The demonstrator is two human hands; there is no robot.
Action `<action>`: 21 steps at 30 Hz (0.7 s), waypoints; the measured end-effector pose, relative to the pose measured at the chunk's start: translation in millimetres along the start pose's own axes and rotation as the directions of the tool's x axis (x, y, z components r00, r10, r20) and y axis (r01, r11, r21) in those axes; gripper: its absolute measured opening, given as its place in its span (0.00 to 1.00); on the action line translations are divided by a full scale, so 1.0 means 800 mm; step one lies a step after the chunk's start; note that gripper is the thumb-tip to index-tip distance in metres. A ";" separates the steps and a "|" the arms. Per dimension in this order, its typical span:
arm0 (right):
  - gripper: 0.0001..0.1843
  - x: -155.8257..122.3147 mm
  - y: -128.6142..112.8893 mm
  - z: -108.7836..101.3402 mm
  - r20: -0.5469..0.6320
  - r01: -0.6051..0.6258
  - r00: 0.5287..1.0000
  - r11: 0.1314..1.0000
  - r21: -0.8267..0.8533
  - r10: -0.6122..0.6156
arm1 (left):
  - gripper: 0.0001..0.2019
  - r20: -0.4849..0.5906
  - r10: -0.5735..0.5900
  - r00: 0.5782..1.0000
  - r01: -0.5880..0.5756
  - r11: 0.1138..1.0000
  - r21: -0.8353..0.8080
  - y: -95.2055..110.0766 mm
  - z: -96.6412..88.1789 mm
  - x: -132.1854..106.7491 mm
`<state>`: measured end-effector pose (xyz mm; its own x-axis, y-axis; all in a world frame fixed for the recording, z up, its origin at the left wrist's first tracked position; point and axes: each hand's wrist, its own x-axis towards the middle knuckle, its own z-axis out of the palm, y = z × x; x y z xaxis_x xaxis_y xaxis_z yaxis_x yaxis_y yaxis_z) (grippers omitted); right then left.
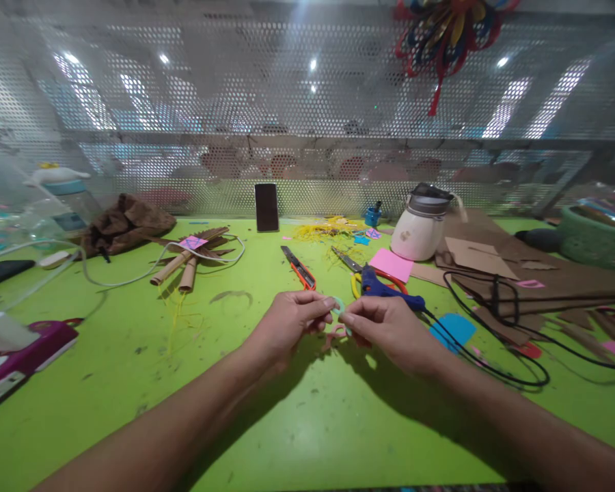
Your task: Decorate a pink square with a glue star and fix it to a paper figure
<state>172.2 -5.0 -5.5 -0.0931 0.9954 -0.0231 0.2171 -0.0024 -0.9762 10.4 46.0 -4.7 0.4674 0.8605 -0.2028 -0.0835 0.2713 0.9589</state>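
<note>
Both hands meet over the middle of the green table (133, 355). My left hand (287, 324) and my right hand (384, 328) pinch a small curled strip of pale green paper (338, 305) between their fingertips. A pink paper curl (334, 335) hangs just below it, between the two hands. All fingers are closed in a pinch. Behind my right hand lie a blue glue gun (387, 290) and scissors with yellow and red handles (359, 270). An orange box cutter (300, 268) rests just beyond my left hand.
A phone (266, 207) leans on the perforated metal screen (307, 109). Also here: a white pot (420, 225), pink sticky notes (391, 264), brown cardboard (517, 273), black cable (492, 335), rolled brown paper craft (189, 256), a magenta stapler-like device (20, 355), blue paper shape (454, 328).
</note>
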 end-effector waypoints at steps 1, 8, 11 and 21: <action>0.15 0.000 0.000 -0.001 0.021 -0.013 1.000 1.000 0.023 0.012 | 0.09 0.004 0.003 1.000 -0.003 1.000 -0.001 0.000 -0.001 0.001; 0.13 0.002 0.002 -0.008 0.033 -0.041 0.999 0.998 0.044 0.040 | 0.11 0.115 -0.043 0.992 0.051 0.996 -0.072 0.006 -0.009 -0.001; 0.11 0.000 0.001 -0.013 0.043 0.048 0.998 0.988 -0.146 -0.042 | 0.14 0.141 -0.107 0.984 0.115 0.992 -0.051 0.010 -0.010 -0.002; 0.09 0.001 0.004 -0.024 0.103 0.398 0.908 0.757 -0.518 -0.407 | 0.13 0.173 -0.086 0.981 0.085 0.996 0.013 0.007 -0.006 -0.004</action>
<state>191.6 -2.0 -4.7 -0.2727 0.8946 0.3540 0.6303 0.4440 -0.6368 4.2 46.8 0.5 0.6180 0.7463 -0.2474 -0.0319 0.3381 0.9406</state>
